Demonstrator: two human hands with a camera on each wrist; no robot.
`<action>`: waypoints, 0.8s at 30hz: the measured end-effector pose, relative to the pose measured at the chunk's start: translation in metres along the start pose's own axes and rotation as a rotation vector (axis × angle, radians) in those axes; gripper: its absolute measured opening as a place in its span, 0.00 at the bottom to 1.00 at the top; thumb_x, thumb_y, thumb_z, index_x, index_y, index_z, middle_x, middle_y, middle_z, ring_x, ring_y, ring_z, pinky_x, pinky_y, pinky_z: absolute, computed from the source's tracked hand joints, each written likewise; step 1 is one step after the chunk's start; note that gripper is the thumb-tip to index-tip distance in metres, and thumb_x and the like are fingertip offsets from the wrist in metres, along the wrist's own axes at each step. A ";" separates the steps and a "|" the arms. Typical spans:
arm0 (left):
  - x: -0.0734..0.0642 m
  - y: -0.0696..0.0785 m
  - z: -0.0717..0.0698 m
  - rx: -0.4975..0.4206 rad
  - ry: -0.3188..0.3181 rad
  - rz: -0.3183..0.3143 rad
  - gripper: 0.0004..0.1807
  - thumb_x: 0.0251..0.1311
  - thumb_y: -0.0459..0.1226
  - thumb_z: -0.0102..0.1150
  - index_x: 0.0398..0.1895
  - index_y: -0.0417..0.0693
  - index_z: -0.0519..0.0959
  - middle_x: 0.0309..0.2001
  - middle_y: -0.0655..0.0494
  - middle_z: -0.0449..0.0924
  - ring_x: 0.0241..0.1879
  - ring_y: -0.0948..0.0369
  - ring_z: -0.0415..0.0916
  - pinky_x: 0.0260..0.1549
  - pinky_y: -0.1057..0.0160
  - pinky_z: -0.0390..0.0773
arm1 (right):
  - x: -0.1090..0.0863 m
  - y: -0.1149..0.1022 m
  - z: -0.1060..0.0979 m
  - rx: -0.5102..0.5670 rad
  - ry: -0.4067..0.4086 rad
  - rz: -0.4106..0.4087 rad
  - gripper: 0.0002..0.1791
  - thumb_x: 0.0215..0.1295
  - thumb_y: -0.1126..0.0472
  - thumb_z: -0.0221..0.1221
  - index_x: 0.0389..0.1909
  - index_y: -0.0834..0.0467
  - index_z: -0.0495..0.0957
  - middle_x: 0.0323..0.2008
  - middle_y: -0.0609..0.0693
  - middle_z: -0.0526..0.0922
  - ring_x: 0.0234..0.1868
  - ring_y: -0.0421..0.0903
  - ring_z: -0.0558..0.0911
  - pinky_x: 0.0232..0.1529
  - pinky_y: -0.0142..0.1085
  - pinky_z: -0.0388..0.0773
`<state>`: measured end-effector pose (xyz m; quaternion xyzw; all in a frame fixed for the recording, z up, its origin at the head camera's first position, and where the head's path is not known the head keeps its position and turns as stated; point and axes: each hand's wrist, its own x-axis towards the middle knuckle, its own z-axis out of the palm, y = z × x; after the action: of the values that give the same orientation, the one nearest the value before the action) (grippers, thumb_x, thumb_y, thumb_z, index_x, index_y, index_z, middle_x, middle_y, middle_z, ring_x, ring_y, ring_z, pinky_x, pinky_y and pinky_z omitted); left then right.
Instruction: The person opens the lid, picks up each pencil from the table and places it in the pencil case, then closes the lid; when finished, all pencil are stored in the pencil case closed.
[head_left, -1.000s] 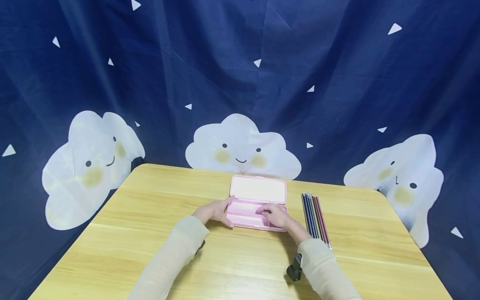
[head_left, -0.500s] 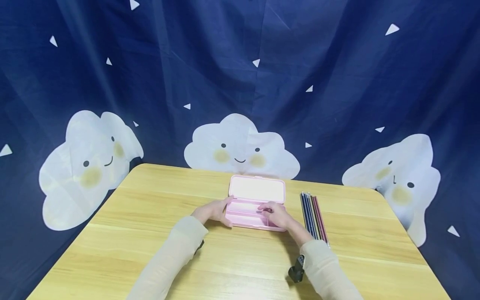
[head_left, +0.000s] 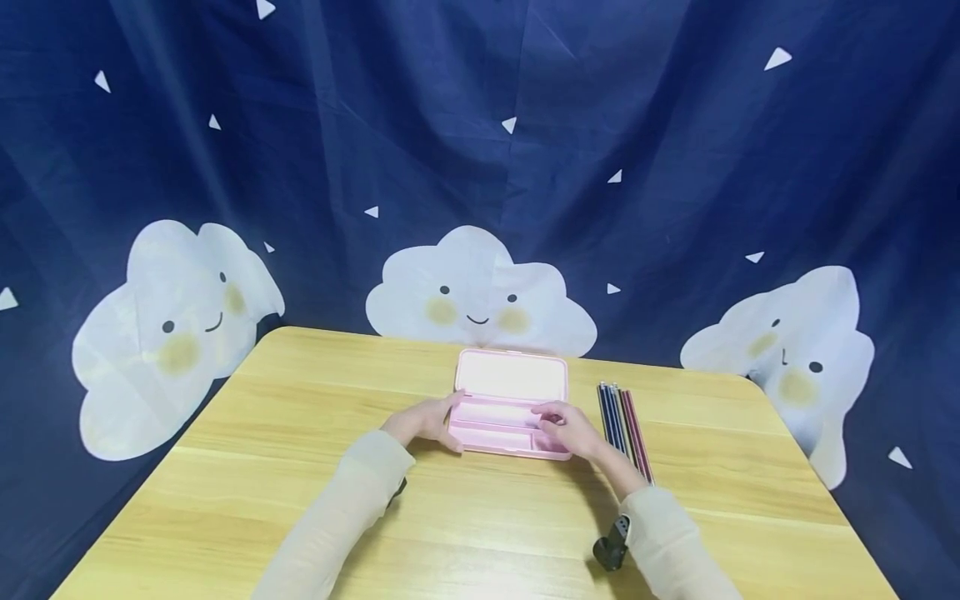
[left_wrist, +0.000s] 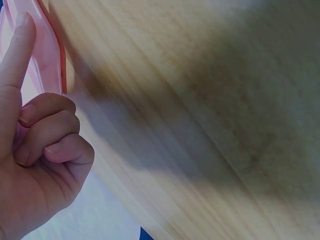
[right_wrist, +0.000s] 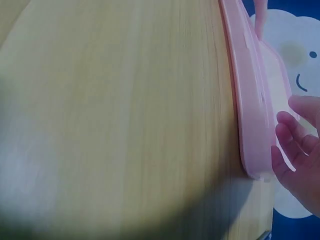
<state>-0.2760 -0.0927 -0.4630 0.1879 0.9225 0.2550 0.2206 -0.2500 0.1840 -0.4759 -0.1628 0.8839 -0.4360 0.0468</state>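
A pink pencil case (head_left: 491, 437) stands with its lid up and its inside split into compartments; I see nothing lying in them. My left hand (head_left: 427, 419) grips its left end, thumb at the front and a finger near the hinge side. In the left wrist view my left hand (left_wrist: 40, 135) has its thumb stretched along the pink wall and other fingers curled. My right hand (head_left: 570, 429) hovers over the case's right end, fingers loosely bent. In the right wrist view nothing shows between the fingers of my right hand (right_wrist: 302, 150).
Several dark blue and maroon pencils (head_left: 626, 429) lie side by side on the wooden table (head_left: 262, 467), just right of the case and partly behind my right forearm. A dark blue curtain (head_left: 480, 150) with clouds hangs beyond the table's far edge.
My right hand has moved a little to the right, from over the middle of the pencil case towards its right end. My left hand stays on the left end.
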 end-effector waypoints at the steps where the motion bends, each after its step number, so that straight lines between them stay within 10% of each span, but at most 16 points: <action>1: 0.000 0.000 0.000 0.000 0.003 0.002 0.58 0.37 0.46 0.74 0.71 0.46 0.48 0.64 0.33 0.57 0.63 0.42 0.57 0.62 0.48 0.58 | -0.001 0.001 -0.002 -0.003 0.002 0.002 0.15 0.60 0.68 0.54 0.47 0.67 0.76 0.44 0.60 0.78 0.40 0.49 0.76 0.44 0.38 0.75; 24: -0.001 0.001 -0.001 0.011 -0.001 -0.022 0.58 0.37 0.47 0.74 0.71 0.49 0.48 0.65 0.36 0.58 0.63 0.45 0.58 0.61 0.49 0.59 | -0.038 0.019 -0.062 -0.004 0.081 -0.001 0.18 0.60 0.71 0.55 0.49 0.76 0.71 0.39 0.67 0.78 0.37 0.45 0.77 0.37 0.28 0.74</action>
<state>-0.2759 -0.0928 -0.4611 0.1792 0.9258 0.2473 0.2227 -0.2334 0.2544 -0.4550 -0.1455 0.8859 -0.4404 0.0103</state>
